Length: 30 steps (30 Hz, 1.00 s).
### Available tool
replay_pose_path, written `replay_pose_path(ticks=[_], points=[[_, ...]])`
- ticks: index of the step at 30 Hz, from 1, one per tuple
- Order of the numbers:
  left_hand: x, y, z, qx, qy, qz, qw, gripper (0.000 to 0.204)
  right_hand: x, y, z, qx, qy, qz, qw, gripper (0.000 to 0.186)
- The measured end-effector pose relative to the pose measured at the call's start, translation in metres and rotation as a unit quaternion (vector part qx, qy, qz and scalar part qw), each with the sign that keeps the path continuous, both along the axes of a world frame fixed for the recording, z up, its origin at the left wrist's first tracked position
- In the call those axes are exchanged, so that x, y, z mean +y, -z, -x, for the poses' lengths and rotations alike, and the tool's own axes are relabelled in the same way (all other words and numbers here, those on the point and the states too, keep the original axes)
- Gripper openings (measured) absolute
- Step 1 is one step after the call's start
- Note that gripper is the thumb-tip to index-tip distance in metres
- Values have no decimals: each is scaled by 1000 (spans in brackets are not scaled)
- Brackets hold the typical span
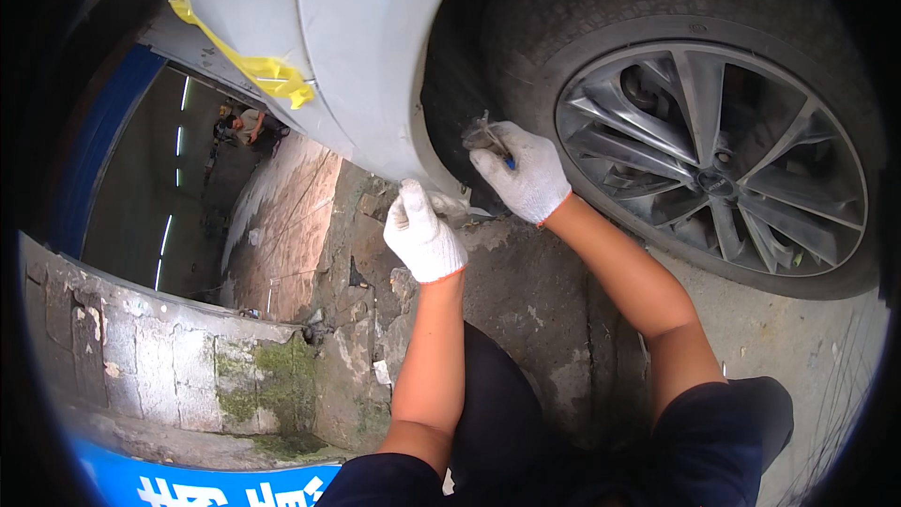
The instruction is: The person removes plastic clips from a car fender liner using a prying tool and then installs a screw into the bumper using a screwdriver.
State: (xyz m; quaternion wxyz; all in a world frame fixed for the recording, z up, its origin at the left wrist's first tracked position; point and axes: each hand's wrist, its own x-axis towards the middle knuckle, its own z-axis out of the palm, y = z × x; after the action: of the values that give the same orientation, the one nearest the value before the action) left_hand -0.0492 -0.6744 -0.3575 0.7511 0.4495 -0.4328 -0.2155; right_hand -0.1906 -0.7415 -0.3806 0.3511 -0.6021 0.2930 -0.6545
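The right hand, in a white glove, reaches up beside the tyre and pinches what looks like crumpled clear film, partly hidden by the fingers. The gloved left hand, pointing upward, has its fingers drawn together at the lower edge of the white car body panel; whether it grips something, I cannot tell. White characters on the blue sign are cut off below; the lettering on the hub cap is too small to read.

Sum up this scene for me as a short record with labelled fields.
Left: gloved left hand, fingers drawn together by the lower edge of the pale car panel; grip unclear
Right: gloved right hand, pinching a small crumpled clear piece
Wheel: spoked car wheel, right of both hands
Marking: yellow tape on the panel
Background: mossy block wall; another person
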Motion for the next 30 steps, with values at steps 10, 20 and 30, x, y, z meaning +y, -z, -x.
replay_pose_path(ticks=[10,20,30], points=[[26,-44,41,338,147,-164,915,52,34,-104,7,5,190,25,981,74],[-2,-25,37,716,211,-220,628,71,33,-106,-10,-12,299,46,953,86],[-13,-16,34,733,281,-106,611,61,34,-108,-18,-11,297,16,955,70]])
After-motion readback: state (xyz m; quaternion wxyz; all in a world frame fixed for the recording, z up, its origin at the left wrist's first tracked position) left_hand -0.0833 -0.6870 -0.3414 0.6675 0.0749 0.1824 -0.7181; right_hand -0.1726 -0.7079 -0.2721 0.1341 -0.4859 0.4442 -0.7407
